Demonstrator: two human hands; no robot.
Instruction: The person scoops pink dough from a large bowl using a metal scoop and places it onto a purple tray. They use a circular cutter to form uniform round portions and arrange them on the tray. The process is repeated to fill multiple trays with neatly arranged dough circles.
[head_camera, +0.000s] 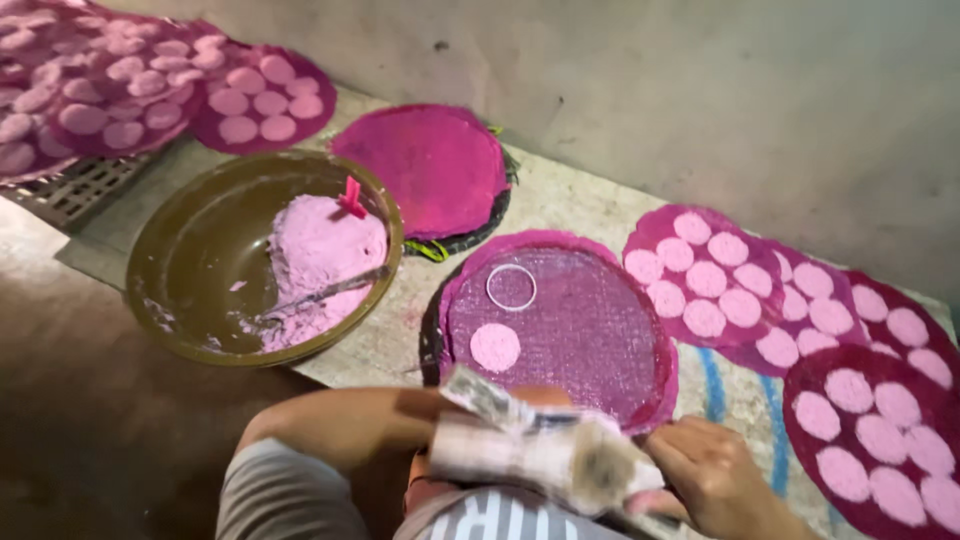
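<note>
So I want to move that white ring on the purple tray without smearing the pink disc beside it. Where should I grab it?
Probably pinch the white ring from straight above, fingers on its far rim, away from the pink disc lying nearer you. It lies flat on the purple tray and is thin and hollow, so a light two-finger pinch across the wire-like edge should suit it.

Left hand hidden behind the motion-blurred paper bundle (545, 450) at lower centre. Trays of pink discs (880, 440) cut off at lower right and upper left edges.
</note>
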